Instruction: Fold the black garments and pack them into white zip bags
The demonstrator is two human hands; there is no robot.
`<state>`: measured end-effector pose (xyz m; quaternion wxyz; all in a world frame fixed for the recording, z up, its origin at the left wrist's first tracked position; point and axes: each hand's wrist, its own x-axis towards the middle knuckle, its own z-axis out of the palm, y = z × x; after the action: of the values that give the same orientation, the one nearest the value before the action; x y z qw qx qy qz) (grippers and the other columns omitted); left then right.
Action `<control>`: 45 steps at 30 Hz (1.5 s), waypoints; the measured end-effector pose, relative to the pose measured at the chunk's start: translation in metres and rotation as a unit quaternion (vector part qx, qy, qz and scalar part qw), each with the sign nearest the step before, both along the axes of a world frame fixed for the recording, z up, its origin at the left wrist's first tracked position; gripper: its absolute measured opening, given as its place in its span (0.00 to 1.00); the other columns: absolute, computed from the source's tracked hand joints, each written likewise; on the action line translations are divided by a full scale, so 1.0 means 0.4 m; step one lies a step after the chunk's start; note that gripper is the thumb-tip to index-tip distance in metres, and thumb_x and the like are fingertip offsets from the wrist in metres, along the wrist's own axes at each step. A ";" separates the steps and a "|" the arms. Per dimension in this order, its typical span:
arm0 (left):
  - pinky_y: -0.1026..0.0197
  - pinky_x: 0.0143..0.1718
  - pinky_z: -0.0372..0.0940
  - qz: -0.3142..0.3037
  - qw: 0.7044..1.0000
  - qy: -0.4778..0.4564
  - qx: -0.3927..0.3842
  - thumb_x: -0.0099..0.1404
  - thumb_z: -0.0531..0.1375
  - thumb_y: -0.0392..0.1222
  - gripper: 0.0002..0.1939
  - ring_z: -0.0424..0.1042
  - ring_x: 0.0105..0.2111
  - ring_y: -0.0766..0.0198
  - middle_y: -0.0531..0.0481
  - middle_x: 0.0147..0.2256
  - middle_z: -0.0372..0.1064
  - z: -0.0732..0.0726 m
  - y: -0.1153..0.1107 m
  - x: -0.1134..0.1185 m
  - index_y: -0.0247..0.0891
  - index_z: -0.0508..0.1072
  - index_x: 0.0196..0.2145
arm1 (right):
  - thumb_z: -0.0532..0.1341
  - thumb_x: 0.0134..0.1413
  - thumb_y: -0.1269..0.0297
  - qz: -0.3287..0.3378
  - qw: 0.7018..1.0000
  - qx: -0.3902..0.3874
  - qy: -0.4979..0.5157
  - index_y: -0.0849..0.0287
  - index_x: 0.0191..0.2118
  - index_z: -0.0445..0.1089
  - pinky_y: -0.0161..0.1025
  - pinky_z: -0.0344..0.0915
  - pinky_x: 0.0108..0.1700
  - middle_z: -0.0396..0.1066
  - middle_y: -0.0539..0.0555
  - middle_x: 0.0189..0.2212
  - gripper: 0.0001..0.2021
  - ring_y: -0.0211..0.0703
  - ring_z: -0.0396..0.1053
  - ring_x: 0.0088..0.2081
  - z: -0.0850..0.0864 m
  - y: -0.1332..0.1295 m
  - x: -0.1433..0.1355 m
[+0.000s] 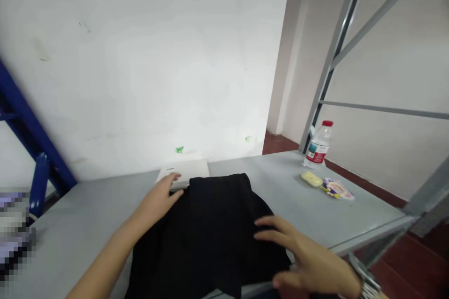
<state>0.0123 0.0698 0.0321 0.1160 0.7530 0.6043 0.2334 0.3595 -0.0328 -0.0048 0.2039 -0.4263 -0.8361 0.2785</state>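
A: A white wall (pixel 157 56) flecked with green patches stands behind a smooth grey tabletop (pixel 100 210), with a blue metal frame (pixel 42 145) over on the left!

B: And from the head camera, centre stage goes to the folded black cloth (pixel 217 224), spread across the near part of that tabletop. How are the hands?

A: The left hand (pixel 166 196) is open, fingers parted, at the cloth's far left corner, right by a flat white box-like object (pixel 192 168). Whether it touches either, I can't tell.

B: The right hand (pixel 298 254), a silver wristwatch (pixel 365 279) behind it, is open too: fingers curved, thumb well apart, at the cloth's right edge. Contact? Can't tell.

A: Far right, a clear plastic bottle with a red cap (pixel 318 147) stands upright, a pale yellow rounded block (pixel 311 179) near it.

B: Just beside that block lies a small, flat, purple-and-white patterned item (pixel 338 189)!
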 end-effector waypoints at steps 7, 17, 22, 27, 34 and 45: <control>0.48 0.59 0.53 -0.125 0.969 -0.088 -0.193 0.50 0.65 0.53 0.21 0.60 0.56 0.49 0.53 0.53 0.67 -0.109 -0.263 -0.172 0.55 0.74 0.44 | 0.56 0.50 0.72 -0.046 0.999 -0.014 0.017 0.42 0.49 0.69 0.50 0.53 0.60 0.62 0.52 0.55 0.22 0.51 0.56 0.59 -0.089 -0.015 0.053; 0.64 0.32 0.64 0.059 0.994 -0.078 -0.046 0.63 0.47 0.56 0.19 0.70 0.30 0.60 0.53 0.27 0.71 -0.044 -0.231 -0.106 0.43 0.68 0.28 | 0.54 0.54 0.49 -0.223 0.951 -0.038 0.211 0.57 0.25 0.64 0.37 0.63 0.29 0.66 0.49 0.22 0.17 0.41 0.64 0.26 -0.075 0.095 0.003; 0.61 0.29 0.60 0.103 0.989 0.044 -0.098 0.63 0.47 0.48 0.12 0.69 0.26 0.58 0.53 0.23 0.68 -0.096 -0.187 -0.098 0.42 0.63 0.27 | 0.60 0.48 0.53 -0.280 0.943 -0.077 0.164 0.55 0.30 0.59 0.32 0.48 0.18 0.55 0.41 0.14 0.12 0.34 0.51 0.16 -0.140 0.168 -0.013; 0.56 0.37 0.61 0.053 0.994 0.089 -0.026 0.59 0.53 0.48 0.09 0.70 0.37 0.53 0.47 0.34 0.70 -0.056 -0.107 -0.076 0.41 0.65 0.35 | 0.65 0.42 0.55 -0.246 0.966 -0.006 0.078 0.56 0.40 0.66 0.40 0.65 0.33 0.69 0.52 0.31 0.19 0.42 0.66 0.29 -0.113 0.228 0.019; 0.54 0.44 0.61 -0.068 0.996 0.060 0.004 0.55 0.58 0.43 0.16 0.68 0.44 0.50 0.41 0.42 0.71 -0.035 0.110 0.054 0.36 0.71 0.41 | 0.64 0.42 0.59 -0.226 0.964 -0.054 0.129 0.61 0.48 0.65 0.44 0.64 0.42 0.69 0.59 0.40 0.25 0.50 0.68 0.42 -0.051 0.385 -0.022; 0.54 0.50 0.58 -0.128 0.991 0.031 0.027 0.56 0.58 0.44 0.24 0.64 0.50 0.53 0.45 0.47 0.68 -0.039 0.122 0.052 0.40 0.66 0.51 | 0.60 0.44 0.63 -0.148 0.955 0.003 0.257 0.57 0.29 0.65 0.40 0.63 0.42 0.68 0.50 0.33 0.05 0.42 0.67 0.36 -0.009 0.353 -0.022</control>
<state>0.0331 0.1185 0.0166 0.1064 0.8338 0.4996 0.2094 0.3508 0.1083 -0.0082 0.4523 -0.4589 -0.6834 0.3431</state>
